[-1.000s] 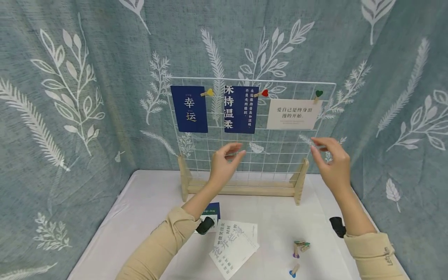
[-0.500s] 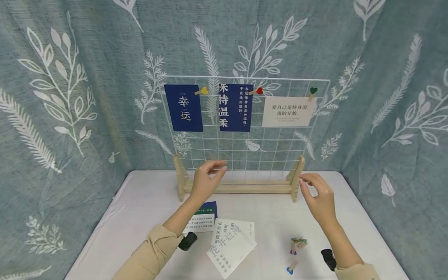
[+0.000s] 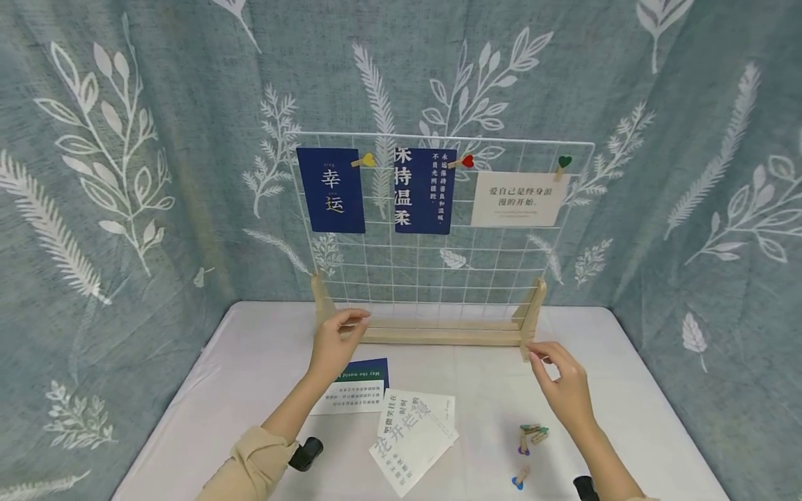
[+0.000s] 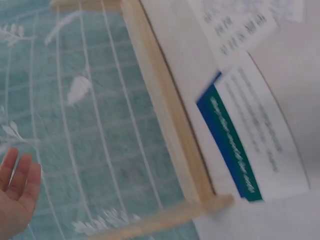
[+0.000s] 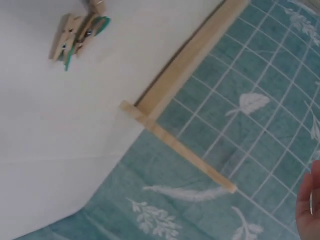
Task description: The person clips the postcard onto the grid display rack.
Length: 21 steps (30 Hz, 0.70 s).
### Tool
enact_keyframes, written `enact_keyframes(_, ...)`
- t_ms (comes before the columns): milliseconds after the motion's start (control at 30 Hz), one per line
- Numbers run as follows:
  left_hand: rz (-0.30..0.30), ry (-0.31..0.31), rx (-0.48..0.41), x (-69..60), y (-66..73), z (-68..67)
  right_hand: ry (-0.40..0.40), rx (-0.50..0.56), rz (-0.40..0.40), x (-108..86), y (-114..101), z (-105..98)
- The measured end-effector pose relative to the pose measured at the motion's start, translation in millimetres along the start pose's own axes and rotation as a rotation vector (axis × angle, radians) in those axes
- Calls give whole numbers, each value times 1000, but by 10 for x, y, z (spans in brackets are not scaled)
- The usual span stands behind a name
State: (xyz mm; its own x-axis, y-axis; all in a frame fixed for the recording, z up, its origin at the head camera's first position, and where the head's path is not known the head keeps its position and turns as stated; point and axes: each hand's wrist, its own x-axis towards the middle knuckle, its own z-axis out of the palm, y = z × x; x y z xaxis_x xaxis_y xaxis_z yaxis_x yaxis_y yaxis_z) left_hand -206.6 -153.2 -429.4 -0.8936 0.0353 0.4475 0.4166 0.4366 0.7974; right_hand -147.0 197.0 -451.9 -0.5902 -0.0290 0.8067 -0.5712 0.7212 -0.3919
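My left hand hovers near the left foot of the wire grid rack, fingers loosely bent and holding nothing. Below it lies a postcard with a blue and green band, partly overlapped by white postcards. My right hand is in the air by the rack's right foot, with nothing in its fingers. Several small wooden clothespins lie on the table in front of it, and one with a blue tip lies nearer. In both wrist views only part of each hand shows.
The white wire grid stands in a wooden base. Clipped on it are a blue card, a second blue card and a white card. A patterned curtain surrounds the white table.
Both hands have come down from in front of the grid toward the table. The left hand has also moved left, the right slightly left. The clipped cards stay on the grid.
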Motion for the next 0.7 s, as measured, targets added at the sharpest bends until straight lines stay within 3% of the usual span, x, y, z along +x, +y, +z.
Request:
enact_keyframes(233, -44, 67, 110, -85, -276, -232, -85, -41, 40, -178, 110, -29)
enact_keyframes(500, -211, 70, 265, -260, -626, -468, -187, -88, 92, -404, 197, -90)
enact_keyframes(700, -305, 88, 333, -398, -802, -503, -231, -117, 156, -544, 251, -115)
